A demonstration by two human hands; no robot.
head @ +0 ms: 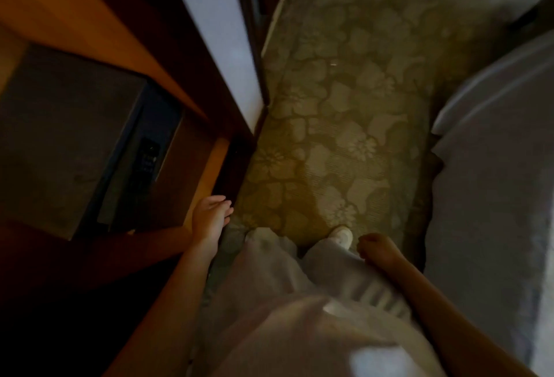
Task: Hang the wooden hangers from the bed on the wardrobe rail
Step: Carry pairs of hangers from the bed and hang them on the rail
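Note:
I look straight down at the floor between the wardrobe (pixel 168 82) on the left and the bed (pixel 494 181) on the right. No wooden hanger and no rail are in view. My left hand (pixel 211 217) hangs empty with its fingers straight, close to the wardrobe's lower shelf edge. My right hand (pixel 379 249) hangs at my side by the bed, fingers loosely curled, holding nothing.
A dark safe box (pixel 69 136) with a keypad sits on the wardrobe shelf. A white door panel (pixel 221 34) stands at the wardrobe's edge. Flower-patterned carpet (pixel 344 124) fills the aisle. White bedding drapes over the bed's side. My feet in white shoes stand on the carpet.

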